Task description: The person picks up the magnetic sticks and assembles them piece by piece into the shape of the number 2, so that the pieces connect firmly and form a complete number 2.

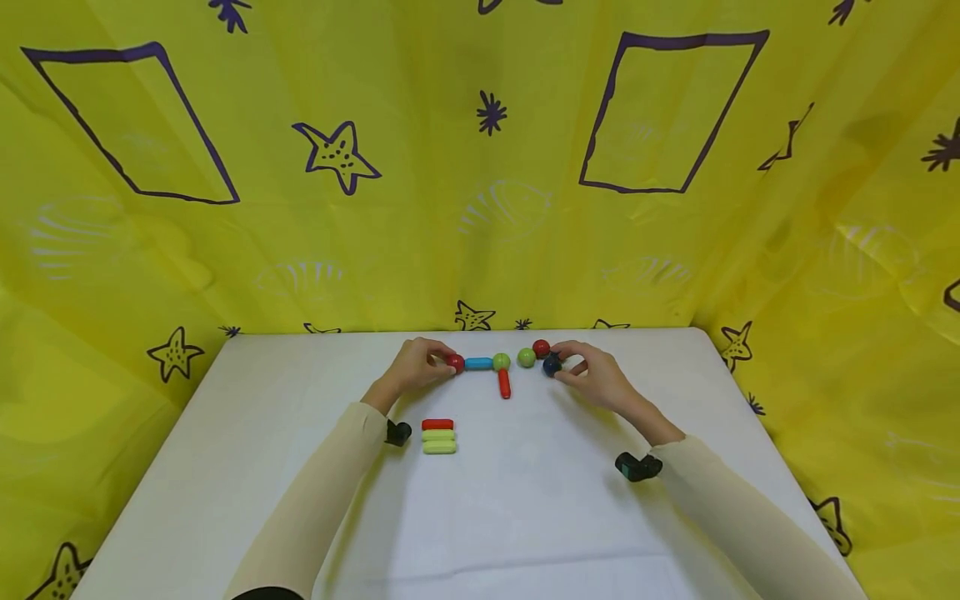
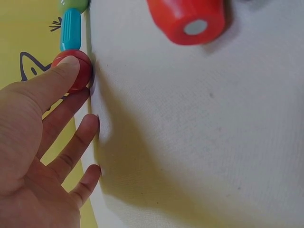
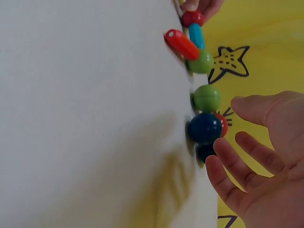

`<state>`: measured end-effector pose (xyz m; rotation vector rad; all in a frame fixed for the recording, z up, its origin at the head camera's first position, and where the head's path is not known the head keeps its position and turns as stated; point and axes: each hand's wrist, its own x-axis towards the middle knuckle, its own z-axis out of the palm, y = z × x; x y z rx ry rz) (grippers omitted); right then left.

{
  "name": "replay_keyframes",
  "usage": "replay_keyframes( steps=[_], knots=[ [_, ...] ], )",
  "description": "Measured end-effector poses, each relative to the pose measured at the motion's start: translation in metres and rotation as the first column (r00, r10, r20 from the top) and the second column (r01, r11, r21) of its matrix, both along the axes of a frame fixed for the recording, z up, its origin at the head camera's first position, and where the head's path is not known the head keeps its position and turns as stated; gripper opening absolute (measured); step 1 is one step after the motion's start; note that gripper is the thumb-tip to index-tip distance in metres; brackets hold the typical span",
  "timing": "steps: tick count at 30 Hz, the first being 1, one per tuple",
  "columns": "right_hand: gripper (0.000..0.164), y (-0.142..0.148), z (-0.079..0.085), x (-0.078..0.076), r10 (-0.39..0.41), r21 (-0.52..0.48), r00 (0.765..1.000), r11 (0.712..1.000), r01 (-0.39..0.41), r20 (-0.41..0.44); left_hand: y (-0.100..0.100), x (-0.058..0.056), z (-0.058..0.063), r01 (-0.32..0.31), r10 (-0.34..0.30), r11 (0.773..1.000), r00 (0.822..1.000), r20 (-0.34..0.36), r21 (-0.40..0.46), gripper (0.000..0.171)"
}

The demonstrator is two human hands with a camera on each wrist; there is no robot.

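My left hand (image 1: 420, 365) pinches a red ball (image 2: 84, 71) between thumb and index finger, the other fingers spread. That ball joins a blue rod (image 1: 478, 363), whose far end meets a green ball (image 1: 501, 362). From this green ball a red rod (image 1: 505, 383) points toward the front. My right hand (image 3: 270, 156) is beside a group of loose balls, its fingers loosely bent and apart. Nearest its fingertips are a dark blue ball (image 3: 205, 128) and a second dark one (image 3: 205, 153), partly hidden. A loose green ball (image 1: 527, 357) and a red ball (image 1: 542, 349) lie alongside.
A short red rod (image 1: 437, 424) and two yellow-green rods (image 1: 439, 447) lie in a row nearer the front, right of the left wrist. The white table (image 1: 540, 517) ends at a yellow patterned curtain (image 1: 420, 250) just behind the balls.
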<state>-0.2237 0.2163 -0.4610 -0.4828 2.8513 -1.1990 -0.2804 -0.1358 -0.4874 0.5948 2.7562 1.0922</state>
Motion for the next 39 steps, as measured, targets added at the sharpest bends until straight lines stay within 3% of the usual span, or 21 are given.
replay_keyframes(
  steps=[15, 24, 31, 39],
  knots=[
    [0.042, 0.011, -0.012, -0.028, -0.072, 0.008, 0.997, 0.997, 0.072, -0.014, 0.0, 0.0, 0.0, -0.014, 0.014, 1.0, 0.999, 0.032, 0.017, 0.027],
    [0.039, 0.016, -0.022, -0.042, -0.045, 0.048, 0.999, 0.998, 0.044, 0.017, -0.001, -0.001, -0.001, -0.018, 0.018, 1.0, 0.999, 0.034, 0.003, 0.029],
    [0.036, 0.019, -0.028, -0.047, -0.021, 0.038, 0.999, 0.999, 0.02, 0.026, 0.0, 0.001, 0.0, -0.017, 0.016, 1.0, 0.999, 0.029, 0.008, 0.028],
    [0.036, 0.018, -0.036, -0.049, -0.06, 0.037, 0.997, 0.998, 0.058, 0.038, 0.0, 0.0, -0.001, -0.023, 0.023, 1.0, 0.999, 0.033, 0.007, 0.028]
  ],
)
